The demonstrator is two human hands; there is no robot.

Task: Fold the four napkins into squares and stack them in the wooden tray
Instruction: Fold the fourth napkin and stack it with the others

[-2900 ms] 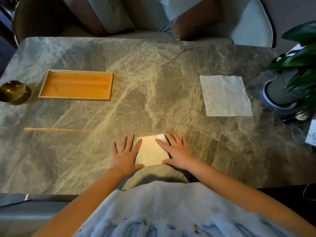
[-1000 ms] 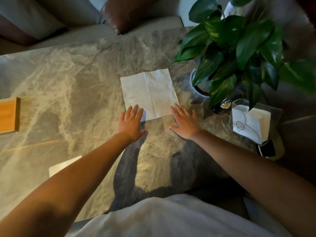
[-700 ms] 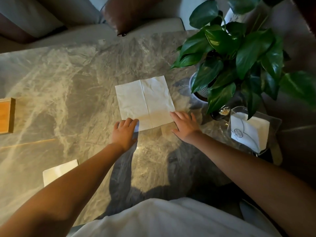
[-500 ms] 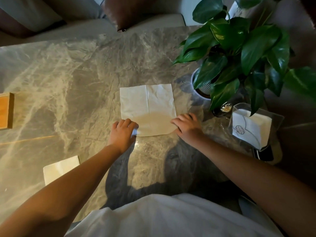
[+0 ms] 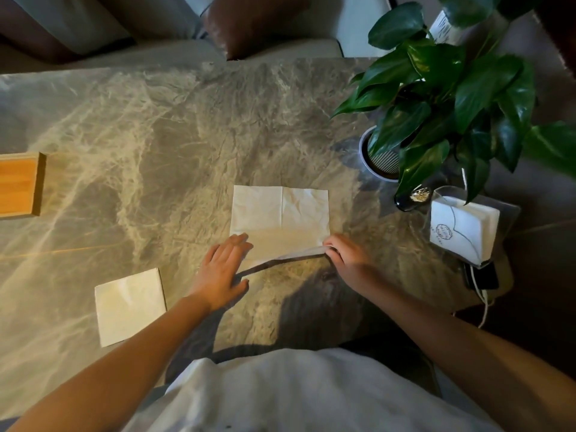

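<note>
One napkin [image 5: 129, 307] is lying folded on the bench [image 5: 156, 135], left of the left hand [image 5: 223, 271]. Right hand [image 5: 346, 255] fingers are pinching the open napkin [image 5: 280, 213] near edge, lifting; left fingers are lying flat, holding nothing. Tray [image 5: 18, 183] is showing empty at far left; others unseen.

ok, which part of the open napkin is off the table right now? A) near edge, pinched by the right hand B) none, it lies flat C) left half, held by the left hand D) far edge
A: the right hand pinches the near edge of the open napkin and lifts it, casting a shadow beneath; the left hand lies flat by the near left corner.
</note>
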